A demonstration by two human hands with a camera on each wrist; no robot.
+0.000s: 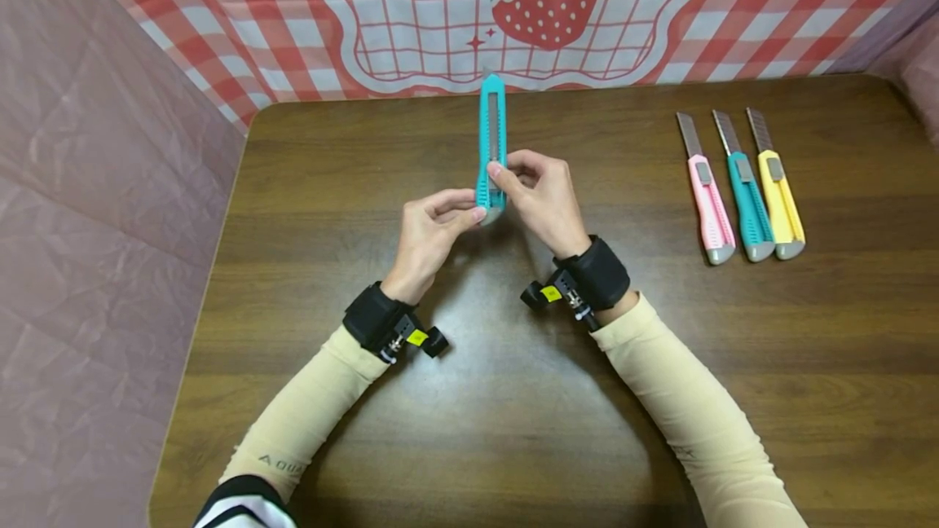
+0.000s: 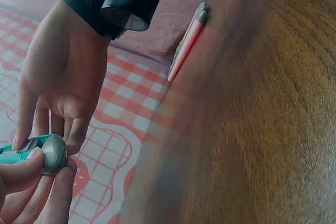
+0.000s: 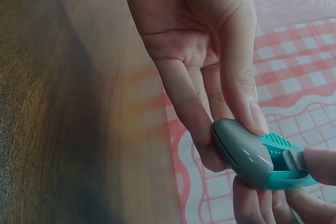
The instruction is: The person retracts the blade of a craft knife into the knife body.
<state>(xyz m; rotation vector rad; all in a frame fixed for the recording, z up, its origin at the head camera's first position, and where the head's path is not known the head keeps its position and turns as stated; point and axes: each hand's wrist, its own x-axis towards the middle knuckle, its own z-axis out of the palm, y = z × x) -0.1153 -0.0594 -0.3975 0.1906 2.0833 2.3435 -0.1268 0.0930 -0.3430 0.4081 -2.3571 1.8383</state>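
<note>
Turquoise cutter point(image 1: 493, 133) between both hands, near the far edge of the table point(image 1: 323, 292), apparently lifted clear of it. Long axis runs away from the person, nose toward the checked cloth point(image 1: 286, 39), grey end cap point(image 3: 242, 153) nearest the body. Left hand point(image 1: 431, 236) at the tail: thumb and fingers closed in a pinch about the cap and the body just ahead of it. Right hand point(image 1: 546, 198) a little farther forward, on the cutter's right side; fingers bent behind the body, thumb pressed on the slider point(image 3: 293, 160). Key relation, as I judge it: slider directly under the right thumb, slot stretching ahead from there to the nose, in line with the long axis. Blade shows in the slot; whether any stands past the nose, cannot tell. Off to the right, well apart and nearer the right hand: pink cutter point(image 1: 709, 210), teal cutter point(image 1: 750, 200), yellow cutter point(image 1: 782, 202), side by side, blades out and pointing away from the person.
</note>
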